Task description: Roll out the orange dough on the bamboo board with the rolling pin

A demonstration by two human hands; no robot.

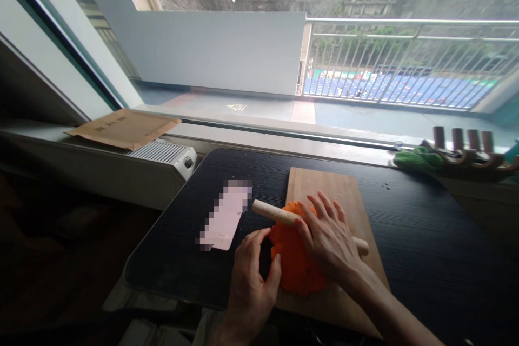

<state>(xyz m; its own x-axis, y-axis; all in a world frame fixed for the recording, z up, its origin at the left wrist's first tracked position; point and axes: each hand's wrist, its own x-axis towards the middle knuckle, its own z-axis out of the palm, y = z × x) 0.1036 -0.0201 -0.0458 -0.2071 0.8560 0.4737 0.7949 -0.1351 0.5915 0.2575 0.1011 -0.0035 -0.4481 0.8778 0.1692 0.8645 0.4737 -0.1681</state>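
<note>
A flattened sheet of orange dough (292, 259) with a ragged edge lies on a wooden cutting board (360, 211). Across its upper part runs a pale wooden rolling pin (270, 210), slanting down to the right. My right hand (328, 232) rests flat over the pin, fingers stretched forward and spread, hiding its middle. At the dough's left edge is my left hand (253, 270), fingers curved and the thumb apart from them, with a gap between. Its fingertips are at the dough's rim; I cannot tell how firmly they touch.
A phone (227, 221), partly pixelated, lies on the dark table (174, 248) left of the board. A brown envelope (125, 127) sits on the radiator (162, 154). At the right windowsill are a green cloth (419, 159) and a rack with brown upright pegs (458, 140).
</note>
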